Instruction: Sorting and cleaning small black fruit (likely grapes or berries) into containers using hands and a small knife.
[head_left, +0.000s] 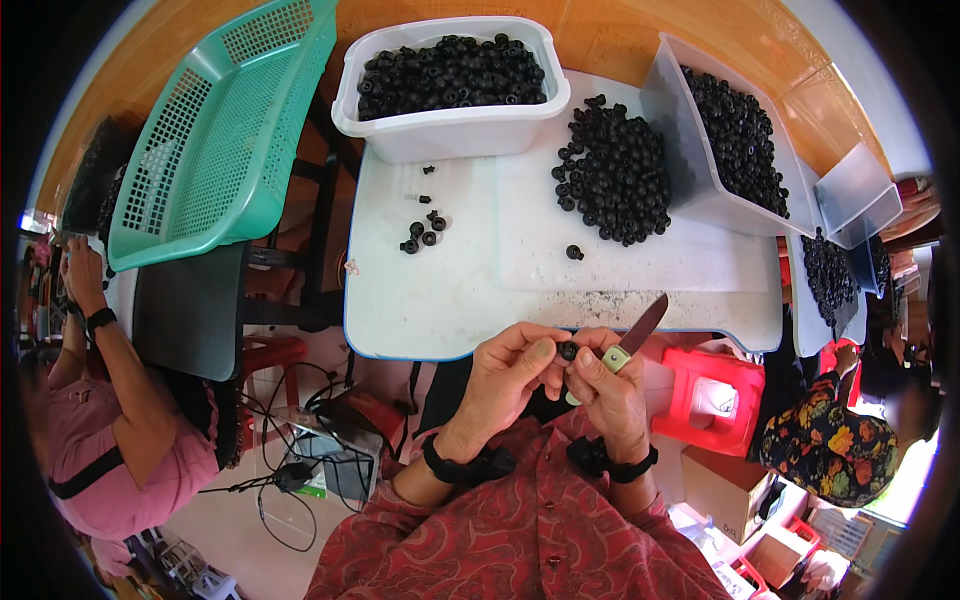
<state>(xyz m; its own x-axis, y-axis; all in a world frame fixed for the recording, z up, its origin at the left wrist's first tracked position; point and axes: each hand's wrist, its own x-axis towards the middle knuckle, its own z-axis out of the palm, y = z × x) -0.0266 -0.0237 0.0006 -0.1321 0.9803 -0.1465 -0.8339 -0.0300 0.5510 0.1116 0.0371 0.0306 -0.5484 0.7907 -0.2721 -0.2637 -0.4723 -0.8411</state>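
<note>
Just beyond the table's near edge, the fingertips of my left hand (505,375) pinch a small round black part (568,350). My right hand (612,392) meets it there, its fingertips against or close to the same part. A knife (643,325) with a dark reddish blade and a pale green handle is held in that right hand, the blade pointing up and to the right. On the white table (430,310) lies a single black part (574,252), beyond my hands. A heap of similar black parts (615,175) spreads farther back.
A white tub (450,137) and a translucent bin (735,205), both full of black parts, stand at the back. Several loose pieces (430,238) lie left. A green basket (215,225), a red stool (712,405) and cables (290,475) flank me. Co-workers sit left and right.
</note>
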